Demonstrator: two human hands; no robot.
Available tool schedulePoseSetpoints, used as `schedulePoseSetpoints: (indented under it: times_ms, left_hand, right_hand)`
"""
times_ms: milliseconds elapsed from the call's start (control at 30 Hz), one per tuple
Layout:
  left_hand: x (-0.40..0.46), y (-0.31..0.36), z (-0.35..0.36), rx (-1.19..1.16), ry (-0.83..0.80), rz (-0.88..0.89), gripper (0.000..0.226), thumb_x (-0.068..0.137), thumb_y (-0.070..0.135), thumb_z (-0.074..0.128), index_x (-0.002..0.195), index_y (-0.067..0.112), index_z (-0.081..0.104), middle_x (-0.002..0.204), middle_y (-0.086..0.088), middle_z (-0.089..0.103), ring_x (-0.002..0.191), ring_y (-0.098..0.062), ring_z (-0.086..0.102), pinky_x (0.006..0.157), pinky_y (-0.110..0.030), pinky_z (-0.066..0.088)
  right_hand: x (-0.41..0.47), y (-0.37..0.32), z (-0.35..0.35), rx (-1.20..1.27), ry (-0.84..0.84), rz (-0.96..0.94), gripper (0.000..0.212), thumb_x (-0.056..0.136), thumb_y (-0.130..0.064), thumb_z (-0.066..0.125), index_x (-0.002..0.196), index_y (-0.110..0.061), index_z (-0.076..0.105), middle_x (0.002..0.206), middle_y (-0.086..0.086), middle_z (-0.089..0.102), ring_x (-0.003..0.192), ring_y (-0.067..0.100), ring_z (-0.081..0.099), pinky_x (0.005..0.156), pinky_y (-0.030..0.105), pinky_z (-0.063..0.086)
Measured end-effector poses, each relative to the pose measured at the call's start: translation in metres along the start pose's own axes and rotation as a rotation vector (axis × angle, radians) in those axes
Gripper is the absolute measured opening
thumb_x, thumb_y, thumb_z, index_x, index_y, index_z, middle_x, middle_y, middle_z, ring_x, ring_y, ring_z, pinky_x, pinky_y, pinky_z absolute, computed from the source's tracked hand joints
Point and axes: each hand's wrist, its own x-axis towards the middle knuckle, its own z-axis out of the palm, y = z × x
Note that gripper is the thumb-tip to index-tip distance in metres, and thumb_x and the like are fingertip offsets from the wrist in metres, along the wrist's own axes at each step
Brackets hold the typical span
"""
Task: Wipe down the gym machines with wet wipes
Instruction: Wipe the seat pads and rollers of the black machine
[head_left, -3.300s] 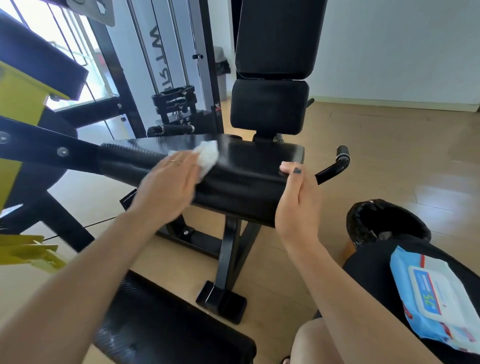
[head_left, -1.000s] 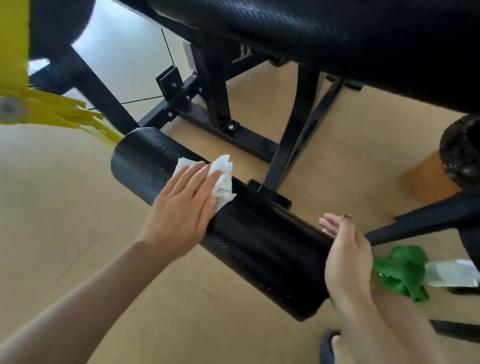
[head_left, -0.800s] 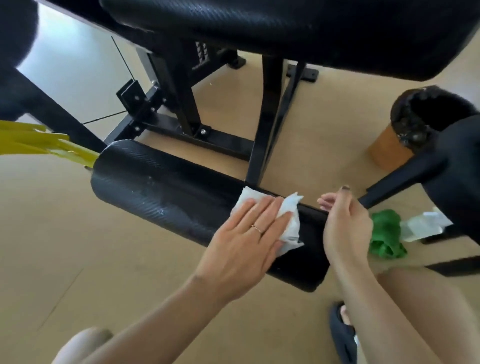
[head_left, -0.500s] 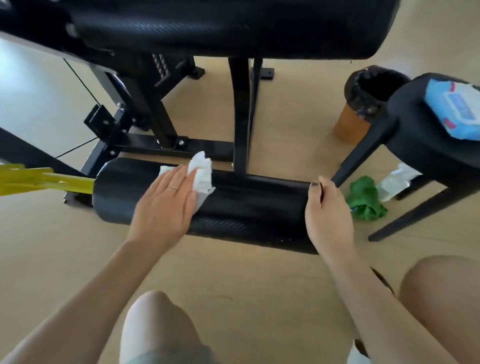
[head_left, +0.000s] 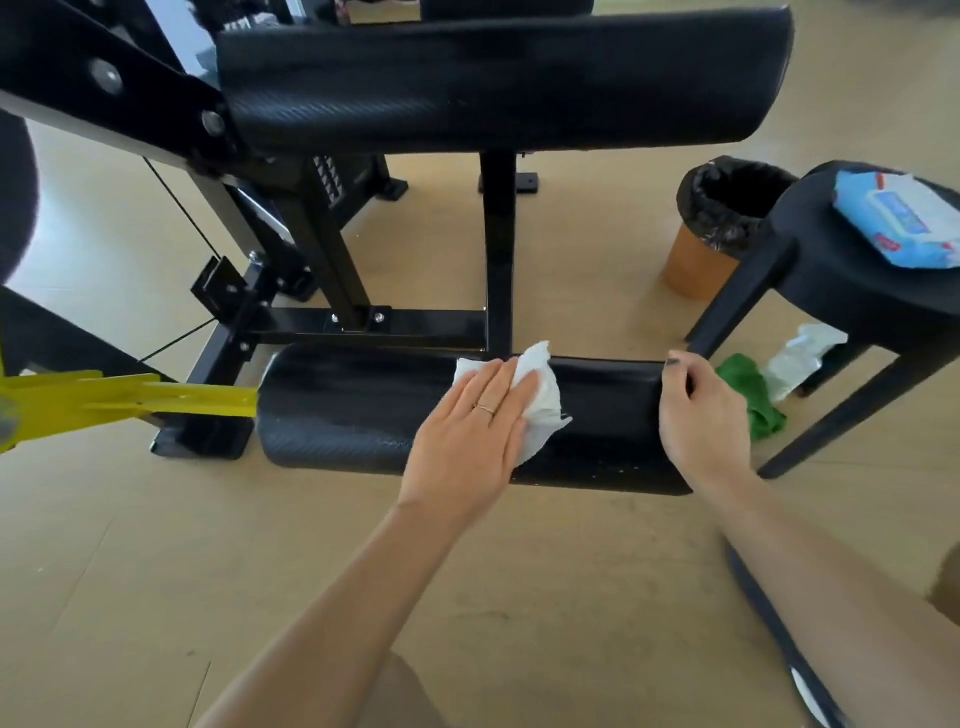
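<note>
The black roller pad (head_left: 363, 415) lies level across the middle of the frame, below the wide seat pad (head_left: 498, 78). The left hand (head_left: 467, 441), fingers straight and close together, presses the white wet wipe (head_left: 543, 405) on the roller's centre, further right than half a second ago. The right hand (head_left: 701, 415) still grips the roller's right end, fingers curled over it.

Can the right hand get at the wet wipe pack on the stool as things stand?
Probably yes: the right hand grips the roller pad's end, and nothing shows between it and the wipe pack on the stool.
</note>
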Motion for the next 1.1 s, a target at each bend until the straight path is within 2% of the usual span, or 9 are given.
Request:
schedulePoseSetpoints:
  times_ms: [100, 167, 300, 533, 667, 833, 933, 1000, 1100]
  left_hand:
    - [-0.016, -0.069, -0.011, 0.019, -0.025, -0.120, 0.041, 0.102, 0.025, 0.043, 0.140, 0.009, 0.043, 0.135, -0.009, 0.050, 0.118, -0.025, 0.052, 0.106, -0.039, 0.044]
    - [-0.037, -0.124, -0.013, 0.008, -0.001, -0.343, 0.031, 0.102, 0.020, 0.034, 0.124, 0.005, 0.050, 0.119, -0.013, 0.053, 0.104, -0.030, 0.054, 0.095, -0.043, 0.047]
    - [-0.058, -0.161, -0.005, -0.069, 0.027, -0.628, 0.050, 0.106, 0.026, 0.018, 0.146, 0.002, 0.037, 0.151, -0.018, 0.041, 0.135, -0.038, 0.043, 0.110, -0.051, 0.040]
    - [-0.004, 0.036, 0.012, -0.113, 0.135, -0.294, 0.048, 0.107, 0.024, 0.033, 0.153, 0.010, 0.037, 0.160, -0.012, 0.034, 0.151, -0.028, 0.024, 0.125, -0.045, 0.016]
    - [0.021, 0.141, 0.033, -0.065, 0.089, -0.050, 0.057, 0.108, 0.034, 0.034, 0.158, 0.011, 0.021, 0.165, -0.007, 0.023, 0.155, -0.023, 0.012, 0.126, -0.041, 0.012]
    - [0.004, 0.089, 0.022, 0.134, 0.045, -0.070, 0.055, 0.110, 0.034, 0.027, 0.159, 0.012, 0.012, 0.166, -0.008, 0.017, 0.154, -0.024, 0.014, 0.127, -0.038, 0.008]
    - [-0.012, 0.051, 0.010, 0.114, 0.068, -0.346, 0.051, 0.107, 0.024, 0.035, 0.152, 0.001, 0.028, 0.154, -0.019, 0.041, 0.147, -0.030, 0.030, 0.124, -0.038, 0.018]
    - [-0.011, 0.053, 0.007, 0.024, 0.081, -0.501, 0.049, 0.108, 0.024, 0.029, 0.151, 0.001, 0.033, 0.155, -0.019, 0.039, 0.149, -0.031, 0.029, 0.125, -0.043, 0.019]
    - [0.010, 0.104, 0.017, -0.031, 0.097, -0.383, 0.047, 0.107, 0.022, 0.027, 0.149, 0.004, 0.039, 0.155, -0.019, 0.039, 0.149, -0.033, 0.028, 0.126, -0.042, 0.013]
  right_hand:
    - [0.000, 0.001, 0.003, -0.006, 0.012, 0.001, 0.041, 0.108, -0.037, 0.036, 0.139, -0.023, 0.059, 0.128, 0.003, 0.065, 0.122, 0.027, 0.056, 0.089, 0.035, 0.040]
    - [-0.001, 0.000, 0.005, 0.002, 0.026, 0.011, 0.040, 0.108, -0.038, 0.036, 0.137, -0.024, 0.059, 0.126, 0.004, 0.066, 0.121, 0.028, 0.057, 0.090, 0.037, 0.041]
    - [-0.002, 0.001, 0.004, 0.010, 0.021, 0.010, 0.040, 0.108, -0.037, 0.035, 0.137, -0.024, 0.059, 0.126, 0.004, 0.067, 0.121, 0.031, 0.058, 0.094, 0.040, 0.044]
    - [0.007, 0.009, 0.005, 0.044, -0.016, -0.021, 0.040, 0.106, -0.038, 0.035, 0.135, -0.025, 0.059, 0.132, 0.001, 0.065, 0.122, 0.029, 0.058, 0.100, 0.044, 0.046]
    - [0.018, 0.018, 0.006, 0.187, -0.105, -0.010, 0.042, 0.103, -0.038, 0.032, 0.128, -0.021, 0.062, 0.131, 0.003, 0.063, 0.122, 0.025, 0.057, 0.104, 0.044, 0.044]
    - [0.023, 0.027, -0.006, 0.178, -0.252, -0.076, 0.049, 0.109, -0.039, 0.026, 0.149, -0.018, 0.048, 0.149, 0.002, 0.048, 0.138, 0.021, 0.045, 0.106, 0.030, 0.033]
    - [0.022, 0.033, -0.014, 0.143, -0.273, -0.132, 0.050, 0.111, -0.037, 0.026, 0.154, -0.019, 0.042, 0.156, -0.001, 0.044, 0.143, 0.015, 0.039, 0.100, 0.023, 0.027]
    - [0.024, 0.036, -0.012, 0.144, -0.273, -0.145, 0.050, 0.110, -0.039, 0.027, 0.152, -0.019, 0.045, 0.152, -0.001, 0.047, 0.140, 0.016, 0.043, 0.101, 0.025, 0.030]
    - [0.028, 0.034, -0.007, 0.224, -0.283, -0.104, 0.047, 0.110, -0.037, 0.028, 0.145, -0.017, 0.052, 0.145, -0.001, 0.052, 0.134, 0.017, 0.047, 0.100, 0.025, 0.031]
